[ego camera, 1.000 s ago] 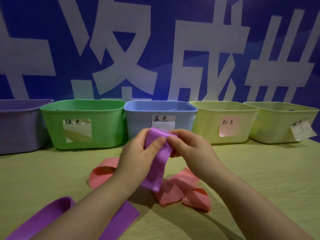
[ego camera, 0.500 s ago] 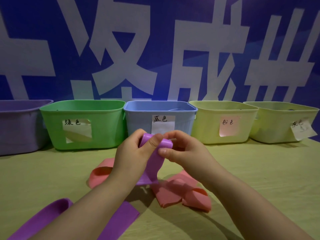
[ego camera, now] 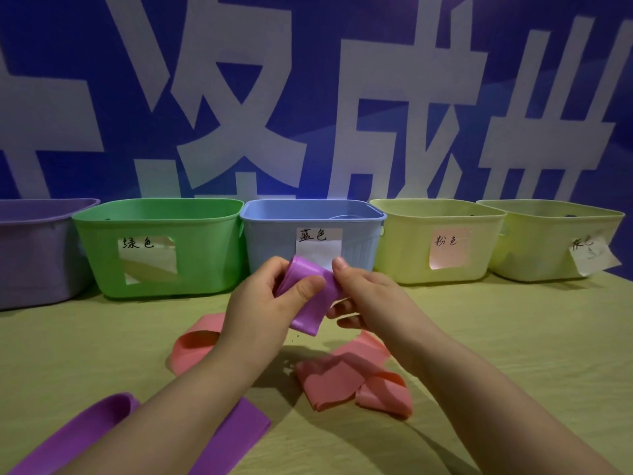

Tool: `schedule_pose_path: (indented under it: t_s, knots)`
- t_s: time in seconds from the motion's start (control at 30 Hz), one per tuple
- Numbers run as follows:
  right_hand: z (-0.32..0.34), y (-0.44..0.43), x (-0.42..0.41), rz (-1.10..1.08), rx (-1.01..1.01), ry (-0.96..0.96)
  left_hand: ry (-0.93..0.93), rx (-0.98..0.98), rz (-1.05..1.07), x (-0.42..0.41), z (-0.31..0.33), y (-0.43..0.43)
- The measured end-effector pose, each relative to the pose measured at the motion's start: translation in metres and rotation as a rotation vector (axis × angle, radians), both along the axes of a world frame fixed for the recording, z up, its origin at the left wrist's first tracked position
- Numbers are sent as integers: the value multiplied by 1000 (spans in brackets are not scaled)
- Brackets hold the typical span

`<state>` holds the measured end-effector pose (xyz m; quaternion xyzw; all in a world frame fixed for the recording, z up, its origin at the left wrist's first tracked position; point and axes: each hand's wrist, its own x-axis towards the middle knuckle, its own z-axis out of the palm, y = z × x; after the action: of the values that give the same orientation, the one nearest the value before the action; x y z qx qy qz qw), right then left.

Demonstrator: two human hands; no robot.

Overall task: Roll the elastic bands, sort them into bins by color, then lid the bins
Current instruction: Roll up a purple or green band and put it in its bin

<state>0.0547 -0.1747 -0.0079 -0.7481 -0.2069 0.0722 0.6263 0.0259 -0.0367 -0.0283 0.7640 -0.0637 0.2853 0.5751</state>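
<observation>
**Loose tail of the purple band is shorter than a second ago**

The purple flat elastic band point(ego camera: 308, 313) has more of its length wound into the roll at the top. Its hanging end has risen and now stops clear above the pink elastic bands point(ego camera: 329, 382) on the yellow-green worktop point(ego camera: 513, 337). Both hands remain at about the same place, in front of the pale blue plastic bin point(ego camera: 274, 234).

The left hand point(ego camera: 260, 313) grips the band from the left, with its thumb pressed across the front of the roll. The right hand point(ego camera: 370, 299) pinches the roll's right side, index fingertip on top and the other fingers curled beneath. The band is held in the air between the two hands, touching both.

A second purple elastic band point(ego camera: 236, 430) lies flat on the near worktop, partly hidden under the left forearm, unmoved. The green plastic bin point(ego camera: 161, 214) stands just left of the blue one.
</observation>
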Motion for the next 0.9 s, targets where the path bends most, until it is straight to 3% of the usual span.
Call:
schedule_pose_path:
  t_s: [0.13, 0.37, 0.67, 0.9]
  knots:
    - [-2, -2, 1, 67, 111, -78, -5, 0, 45, -1, 1, 1]
    - [2, -4, 1, 113, 178, 17, -30, -4, -11, -4, 1, -2]
    - [3, 0, -2, -25, 38, 44, -105, 87, 9, -3, -1, -2]
    - [1, -3, -2, 202, 161, 33, -108, -25, 154, -8, 7, 3]
